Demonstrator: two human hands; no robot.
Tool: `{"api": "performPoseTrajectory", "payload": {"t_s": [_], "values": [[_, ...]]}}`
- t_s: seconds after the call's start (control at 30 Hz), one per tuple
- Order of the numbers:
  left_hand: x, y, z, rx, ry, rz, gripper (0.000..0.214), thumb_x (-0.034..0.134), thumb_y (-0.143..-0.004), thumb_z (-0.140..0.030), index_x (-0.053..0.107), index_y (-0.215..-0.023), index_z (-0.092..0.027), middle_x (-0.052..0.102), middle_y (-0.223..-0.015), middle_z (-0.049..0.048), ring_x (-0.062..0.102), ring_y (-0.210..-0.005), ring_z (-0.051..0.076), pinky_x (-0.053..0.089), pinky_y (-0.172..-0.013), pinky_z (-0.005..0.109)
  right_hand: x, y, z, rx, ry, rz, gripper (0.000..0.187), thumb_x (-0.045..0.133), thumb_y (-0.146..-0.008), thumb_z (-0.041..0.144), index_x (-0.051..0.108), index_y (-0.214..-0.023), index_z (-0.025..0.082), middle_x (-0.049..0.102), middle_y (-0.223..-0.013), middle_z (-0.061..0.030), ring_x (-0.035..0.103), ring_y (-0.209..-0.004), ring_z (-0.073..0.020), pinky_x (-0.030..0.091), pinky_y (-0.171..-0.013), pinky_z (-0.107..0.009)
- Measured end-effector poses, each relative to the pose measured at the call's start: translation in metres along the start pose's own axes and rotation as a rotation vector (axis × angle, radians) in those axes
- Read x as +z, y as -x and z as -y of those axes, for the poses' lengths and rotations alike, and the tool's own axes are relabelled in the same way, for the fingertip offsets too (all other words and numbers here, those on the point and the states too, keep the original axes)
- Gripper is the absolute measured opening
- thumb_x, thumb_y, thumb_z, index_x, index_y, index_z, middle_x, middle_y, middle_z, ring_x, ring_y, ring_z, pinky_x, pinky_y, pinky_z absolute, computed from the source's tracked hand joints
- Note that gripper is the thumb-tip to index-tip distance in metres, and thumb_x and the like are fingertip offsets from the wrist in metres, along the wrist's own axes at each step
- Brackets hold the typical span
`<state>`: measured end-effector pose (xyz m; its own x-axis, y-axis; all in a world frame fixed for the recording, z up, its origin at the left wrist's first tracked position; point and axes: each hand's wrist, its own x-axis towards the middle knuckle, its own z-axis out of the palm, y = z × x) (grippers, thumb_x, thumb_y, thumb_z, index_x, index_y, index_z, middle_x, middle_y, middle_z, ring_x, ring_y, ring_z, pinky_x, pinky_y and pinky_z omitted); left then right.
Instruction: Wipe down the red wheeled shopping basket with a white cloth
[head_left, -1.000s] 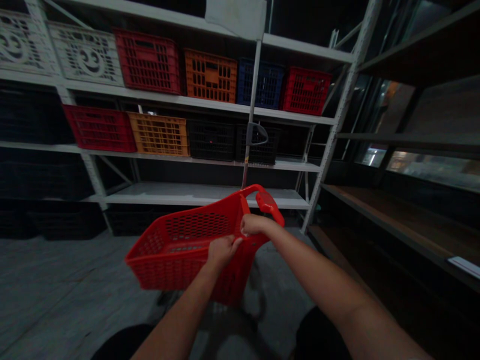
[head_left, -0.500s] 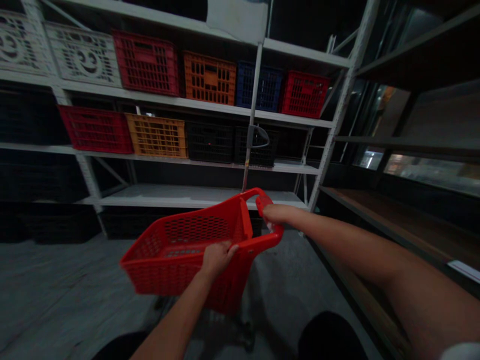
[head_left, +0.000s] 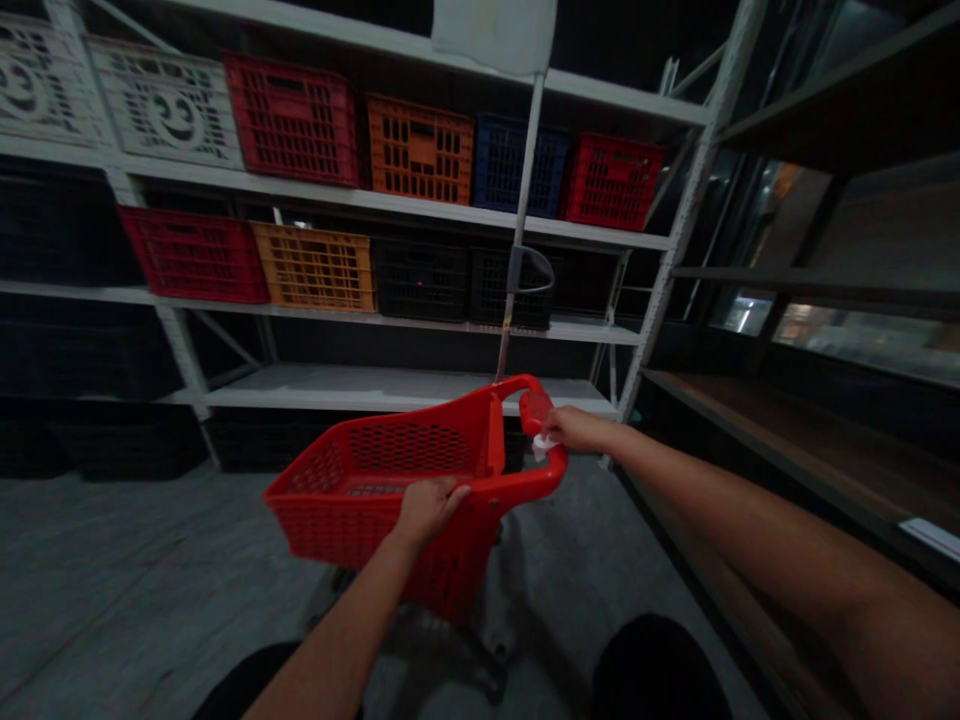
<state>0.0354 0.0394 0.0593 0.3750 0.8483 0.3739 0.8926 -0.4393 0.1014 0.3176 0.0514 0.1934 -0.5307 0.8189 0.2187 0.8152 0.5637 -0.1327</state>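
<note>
A red plastic mesh shopping basket (head_left: pixel 397 450) stands on a wheeled base in front of me, with a red grip (head_left: pixel 535 412) at its far end. My left hand (head_left: pixel 429 512) is closed around the near rim. My right hand (head_left: pixel 577 430) reaches to the corner by the red grip and presses a small white cloth (head_left: pixel 544 447) against the rim. Part of the cloth is hidden under my fingers. The basket's interior looks bare, though its lower part is hidden by the near wall.
White metal shelving (head_left: pixel 390 200) ahead holds red, orange, blue, black and patterned white crates. A thin grey pole with a dark curved grip (head_left: pixel 531 270) rises behind the basket. A dark wooden shelf (head_left: pixel 757 440) runs along the right, above a grey concrete floor (head_left: pixel 135 560).
My right hand has moved rightward along the rim, from mid-rim to the corner by the red grip, and the white cloth now shows. The basket has swung slightly. My left hand stays on the rim.
</note>
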Motion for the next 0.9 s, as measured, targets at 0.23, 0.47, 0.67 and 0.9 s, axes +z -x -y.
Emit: {"api": "performPoseTrajectory", "payload": {"t_s": [0.23, 0.47, 0.67, 0.9], "values": [[-0.006, -0.005, 0.017, 0.092, 0.140, 0.001, 0.047, 0.021, -0.086, -0.046, 0.058, -0.072, -0.019, 0.063, -0.071, 0.0035, 0.056, -0.070, 0.014, 0.035, -0.063, 0.022, 0.053, 0.055, 0.039, 0.216, -0.683, -0.415, 0.014, 0.048, -0.072, 0.019, 0.061, -0.078, 0.016, 0.058, -0.073, -0.0007, 0.049, -0.057, -0.0107, 0.036, -0.051, -0.020], [-0.019, 0.000, 0.040, 0.190, 0.193, -0.069, 0.042, 0.024, -0.086, -0.040, 0.058, -0.076, -0.018, 0.062, -0.079, 0.0042, 0.054, -0.079, 0.015, 0.038, -0.075, 0.027, 0.120, 0.060, 0.078, 0.276, -0.773, -0.954, 0.014, 0.043, -0.081, 0.026, 0.054, -0.083, 0.018, 0.053, -0.081, -0.0028, 0.051, -0.074, -0.0147, 0.041, -0.064, -0.024], [-0.039, 0.008, 0.006, 0.123, 0.259, -0.399, 0.033, 0.030, -0.086, -0.035, 0.056, -0.096, -0.018, 0.058, -0.101, 0.0069, 0.050, -0.098, 0.018, 0.036, -0.088, 0.035, 0.133, 0.037, 0.084, 0.460, -0.685, -1.215, 0.022, 0.042, -0.081, 0.026, 0.049, -0.100, 0.016, 0.054, -0.084, -0.0042, 0.051, -0.078, -0.0157, 0.040, -0.071, -0.028], [-0.058, -0.001, -0.071, 0.124, 0.307, -0.246, 0.042, 0.022, -0.088, -0.035, 0.060, -0.079, -0.018, 0.063, -0.075, 0.0040, 0.056, -0.072, 0.014, 0.037, -0.068, 0.026, 0.118, 0.051, 0.097, 0.256, -0.591, -1.047, 0.027, 0.043, -0.079, 0.020, 0.059, -0.101, 0.020, 0.048, -0.098, -0.0065, 0.051, -0.087, -0.0160, 0.044, -0.070, -0.026]]}}
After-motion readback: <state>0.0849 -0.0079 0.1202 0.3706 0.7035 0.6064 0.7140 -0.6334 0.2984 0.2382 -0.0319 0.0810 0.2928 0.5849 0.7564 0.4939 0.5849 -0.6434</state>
